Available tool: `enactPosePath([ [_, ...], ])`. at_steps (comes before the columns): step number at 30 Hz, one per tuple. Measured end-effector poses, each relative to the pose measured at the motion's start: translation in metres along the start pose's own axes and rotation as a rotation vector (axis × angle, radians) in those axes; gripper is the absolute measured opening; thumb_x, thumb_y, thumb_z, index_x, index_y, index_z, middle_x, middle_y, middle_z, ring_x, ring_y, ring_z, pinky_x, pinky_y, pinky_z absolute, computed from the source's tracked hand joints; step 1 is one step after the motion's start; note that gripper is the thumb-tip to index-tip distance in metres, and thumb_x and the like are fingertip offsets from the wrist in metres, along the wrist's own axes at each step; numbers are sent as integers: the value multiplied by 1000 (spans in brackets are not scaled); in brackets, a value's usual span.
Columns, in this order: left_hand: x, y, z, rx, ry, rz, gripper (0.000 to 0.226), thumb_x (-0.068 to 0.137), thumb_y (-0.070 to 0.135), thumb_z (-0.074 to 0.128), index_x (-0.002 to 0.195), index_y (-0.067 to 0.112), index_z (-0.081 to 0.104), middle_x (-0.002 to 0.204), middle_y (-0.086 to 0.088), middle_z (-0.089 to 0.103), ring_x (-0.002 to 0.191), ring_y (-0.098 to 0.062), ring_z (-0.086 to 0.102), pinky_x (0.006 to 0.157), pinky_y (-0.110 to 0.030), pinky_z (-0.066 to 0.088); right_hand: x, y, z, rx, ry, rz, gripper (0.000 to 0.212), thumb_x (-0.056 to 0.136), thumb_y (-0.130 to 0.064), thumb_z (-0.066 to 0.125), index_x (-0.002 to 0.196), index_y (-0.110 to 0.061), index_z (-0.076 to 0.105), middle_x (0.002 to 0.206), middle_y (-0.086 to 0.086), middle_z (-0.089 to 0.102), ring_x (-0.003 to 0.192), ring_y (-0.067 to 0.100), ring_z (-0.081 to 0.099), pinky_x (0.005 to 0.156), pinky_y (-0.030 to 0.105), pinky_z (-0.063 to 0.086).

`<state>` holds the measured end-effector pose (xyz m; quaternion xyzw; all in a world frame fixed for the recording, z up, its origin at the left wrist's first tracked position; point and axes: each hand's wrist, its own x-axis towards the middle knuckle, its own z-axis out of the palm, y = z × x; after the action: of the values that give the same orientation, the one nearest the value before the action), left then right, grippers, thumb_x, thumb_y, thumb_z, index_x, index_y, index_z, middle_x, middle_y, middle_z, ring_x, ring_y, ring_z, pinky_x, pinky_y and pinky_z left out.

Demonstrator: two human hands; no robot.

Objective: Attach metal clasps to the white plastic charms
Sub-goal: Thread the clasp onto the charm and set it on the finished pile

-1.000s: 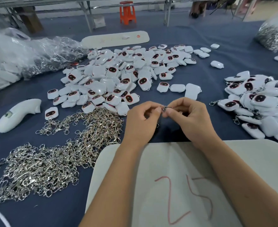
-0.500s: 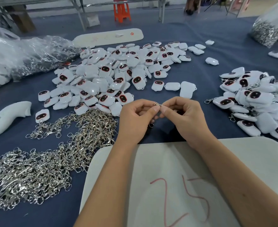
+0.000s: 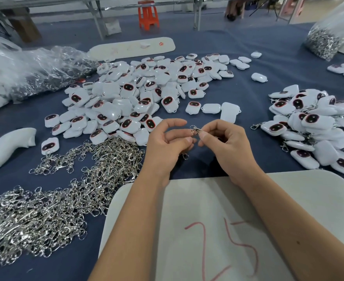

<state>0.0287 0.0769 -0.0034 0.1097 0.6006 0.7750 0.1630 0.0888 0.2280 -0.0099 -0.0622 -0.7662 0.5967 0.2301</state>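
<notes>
The right hand (image 3: 225, 147) pinches a small metal clasp (image 3: 195, 130) between thumb and first finger. The clasp is up in the air, over the blue surface (image 3: 217, 92), between the two hands. The left hand (image 3: 167, 142) is just beside it, with its fingers curled in and its fingertips close to the clasp. Something small and silver (image 3: 185, 156) hangs under the left hand, so that hand seems to hold another clasp, but it is mostly hidden. Both arms come up from the bottom and lie over a white board (image 3: 300, 199) with red marks on it. The board's far edge is right under the wrists.

There is a bare blue patch under the hands. More open room goes up the middle, between the piles.

To the left of the left hand is a big heap of clasps (image 3: 65, 191), spread over the surface and touching the left edge of the board. Past the hands is a big pile of white charms (image 3: 146, 94) with dark faces. A few loose charms lie just past the fingers. On the right is another pile of charms (image 3: 317, 126), and some of these have clasps on them.

Far left lies a white curved tool (image 3: 6, 147). Behind it are clear plastic bags (image 3: 31, 72), crumpled up, and what is in them is hard to see. At the far right, a clear bag (image 3: 327, 39) holds lots of metal bits. A long white board (image 3: 132, 48) lies past the charms. An orange stool (image 3: 148, 15) stands on the floor behind.
</notes>
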Motion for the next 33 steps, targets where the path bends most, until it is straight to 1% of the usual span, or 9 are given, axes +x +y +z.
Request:
enactPosePath([
  [4, -1, 0, 4, 78, -58, 31, 26, 91, -11, 66, 107, 7, 74, 97, -16, 77, 84, -20, 74, 73, -22, 57, -1, 0, 0, -10, -29, -8, 11, 91, -21, 67, 82, -25, 71, 75, 0, 74, 80, 40, 64, 74, 48, 55],
  [9, 2, 0, 3, 49, 93, 66, 18, 91, -4, 71, 92, 13, 78, 81, -2, 78, 70, -9, 71, 67, -17, 56, 1, 4, 0, -9, 10, 24, 11, 92, -23, 68, 81, -25, 71, 73, 0, 72, 75, 37, 58, 67, 24, 47],
  [12, 3, 0, 2, 42, 118, 53, 16, 91, -3, 71, 91, 12, 78, 78, -2, 77, 69, -9, 71, 67, -17, 56, 1, 5, 1, -30, 17, 40, 12, 92, -20, 69, 81, -24, 70, 73, -1, 72, 70, 29, 55, 66, 20, 45],
  [15, 4, 0, 4, 102, 147, 105, 16, 92, -4, 70, 90, 11, 76, 75, -1, 75, 67, -10, 70, 66, -19, 56, 0, 3, 2, -113, 89, 17, 10, 92, -18, 73, 91, -27, 71, 80, -8, 72, 66, 5, 56, 67, 17, 46],
  [18, 4, -2, 4, 306, 166, 234, 17, 90, -2, 72, 89, 14, 77, 74, -1, 75, 66, -13, 70, 68, -25, 58, -3, -1, 3, -210, 135, -69, 17, 92, -17, 76, 105, -27, 72, 88, -10, 70, 61, 8, 53, 66, 18, 45],
  [24, -1, -4, 9, 430, 181, 335, 22, 83, -2, 78, 91, 16, 69, 78, -2, 74, 72, -20, 72, 69, -24, 57, -5, -5, 5, -273, 87, -135, 11, 91, -12, 78, 93, -23, 80, 91, -15, 76, 90, 5, 68, 75, 15, 47],
  [28, -1, -2, 9, 427, 150, 351, 17, 83, -2, 79, 87, 12, 71, 79, -4, 74, 74, -22, 71, 71, -26, 59, -3, -5, 2, -175, 75, -76, 15, 93, -10, 75, 87, -24, 78, 84, -18, 74, 76, -1, 64, 69, 10, 42],
  [31, -2, -1, 9, 424, 117, 337, 13, 84, -1, 78, 86, 11, 75, 78, -1, 75, 71, -16, 69, 72, -29, 59, -3, -6, 1, -144, 63, -57, 16, 94, -11, 73, 86, -25, 77, 81, -17, 72, 64, 2, 55, 64, 12, 39],
  [33, -2, 1, 8, 450, 93, 318, 10, 85, 2, 77, 84, 12, 76, 78, 1, 75, 73, -21, 69, 73, -35, 59, -3, -5, 2, -170, 70, -63, 18, 95, -11, 72, 86, -26, 75, 82, -17, 72, 60, 5, 52, 62, 15, 39],
])
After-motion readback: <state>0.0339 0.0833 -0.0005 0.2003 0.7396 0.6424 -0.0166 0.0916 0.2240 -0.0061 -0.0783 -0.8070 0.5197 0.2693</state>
